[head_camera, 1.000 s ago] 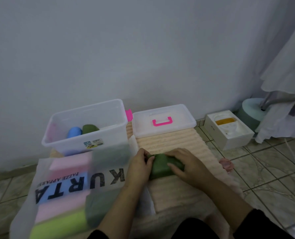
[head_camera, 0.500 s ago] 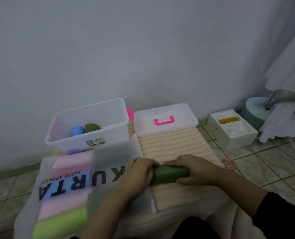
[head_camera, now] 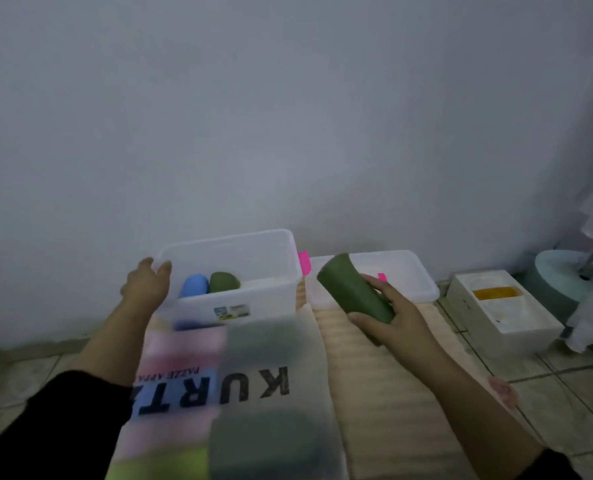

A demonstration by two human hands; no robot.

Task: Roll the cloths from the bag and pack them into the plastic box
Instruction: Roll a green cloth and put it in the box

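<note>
Roll: the green cloth roll (head_camera: 354,289) sits at centre right of the frame, clamped in the right hand (head_camera: 397,318), fingers curled round its lower end.
Axis: it slants from lower right up to upper left, its free end aimed toward the plastic box (head_camera: 231,271).
Box: left of the roll, well apart (a blue roll (head_camera: 194,286) and a green roll (head_camera: 223,281) lie inside).
Left hand (head_camera: 148,282): fingers apart and relaxed, touching the box's left rim.
Nearer hand: the left, but the right one carries the roll.
Bag (head_camera: 232,393): lower centre, holding unrolled cloths.

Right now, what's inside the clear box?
Two rolled cloths lie in the box: a blue roll and a green roll, side by side. Its frosted front wall blurs whatever is lower down.
</note>
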